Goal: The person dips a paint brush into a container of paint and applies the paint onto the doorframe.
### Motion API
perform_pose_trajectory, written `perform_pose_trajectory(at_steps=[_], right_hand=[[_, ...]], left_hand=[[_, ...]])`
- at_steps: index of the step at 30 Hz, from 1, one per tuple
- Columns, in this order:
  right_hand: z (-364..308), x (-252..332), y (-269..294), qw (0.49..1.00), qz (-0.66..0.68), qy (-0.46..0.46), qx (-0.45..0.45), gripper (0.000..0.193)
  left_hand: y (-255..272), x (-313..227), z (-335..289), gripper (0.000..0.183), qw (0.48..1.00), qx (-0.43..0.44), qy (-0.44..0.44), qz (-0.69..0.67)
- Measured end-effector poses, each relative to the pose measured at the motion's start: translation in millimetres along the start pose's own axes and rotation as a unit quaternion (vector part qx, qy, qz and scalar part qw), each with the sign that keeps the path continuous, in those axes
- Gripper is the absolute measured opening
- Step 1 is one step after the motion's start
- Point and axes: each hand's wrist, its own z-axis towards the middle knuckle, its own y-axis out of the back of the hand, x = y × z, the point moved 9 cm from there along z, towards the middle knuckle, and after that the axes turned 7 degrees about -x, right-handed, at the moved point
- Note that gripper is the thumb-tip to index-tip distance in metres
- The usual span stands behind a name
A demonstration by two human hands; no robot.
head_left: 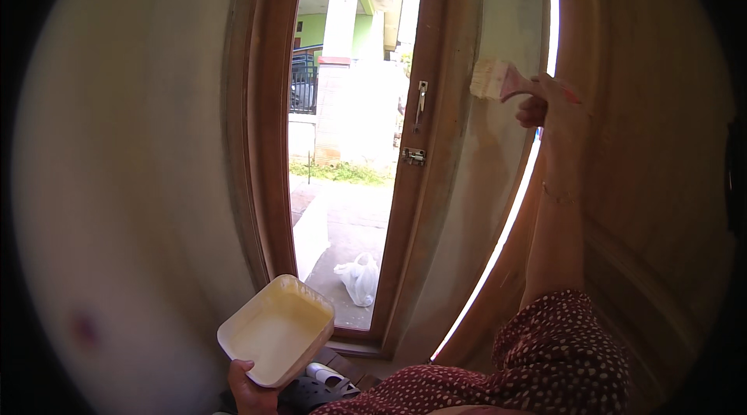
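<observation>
My right hand (542, 103) is raised at the upper right, wrapped round the handle of a wide paintbrush (492, 80). The brush's pale, paint-coated bristles point left and lie against, or very close to, the narrow wall strip (507, 18) between the window frame and the door; actual contact is hard to tell. Low in the view, my left hand (253, 390) grips the near corner of a rectangular plastic tub (311, 341), with the thumb over its rim. Cream-coloured paint covers the tub's bottom and smears its inner walls. The tub is tilted towards me.
A brown wooden window frame (264, 127) with a metal latch (414, 156) and handle (422, 102) stands ahead. At the right is a wooden door (646, 142), light showing through its gap. Outside, a white plastic bag (359, 279) sits on the ground. A plain wall (132, 142) fills the left.
</observation>
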Motion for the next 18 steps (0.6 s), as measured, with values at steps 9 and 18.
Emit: perform_pose_trajectory(at_steps=[9,18], right_hand=[[176,105,51,0.938,0.154,0.282,-0.131,0.022],[125,126,22,0.882,-0.238,0.363,-0.184,0.017]], left_hand=[[-24,11,5,0.073,1.0,0.025,-0.017,0.0],[-36,14,1,0.072,0.999,0.027,-0.034,-0.006]])
